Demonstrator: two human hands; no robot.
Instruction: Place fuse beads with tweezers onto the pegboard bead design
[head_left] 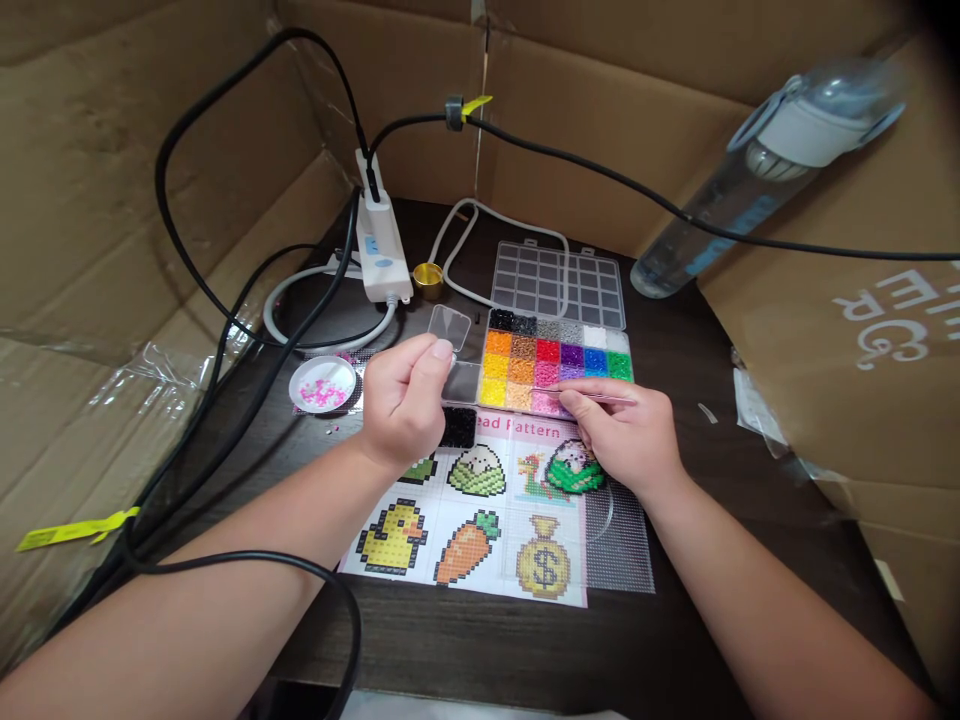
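Observation:
My left hand [409, 395] is closed in a fist, thumb pressed on the bent index finger; what it pinches is hidden. By its thumb is a small clear plastic lid [450, 325], and a small box of black beads [459, 428] lies beside its palm. My right hand [626, 425] holds thin tweezers [600, 397], their tips pointing left over the pink beads of the sorted bead box [495, 342]. Under that hand, a green-and-white bead piece [576, 468] rests on a clear pegboard [630, 550], partly over the printed pattern sheet [469, 548].
A white dish of pink beads [322, 384] stands at the left. Behind are a power strip [384, 245], a gold cup [428, 280] and a clear compartment lid [559, 280]. A water bottle [750, 190] leans at the right. Black cables [300, 330] cross my left side; cardboard walls surround the table.

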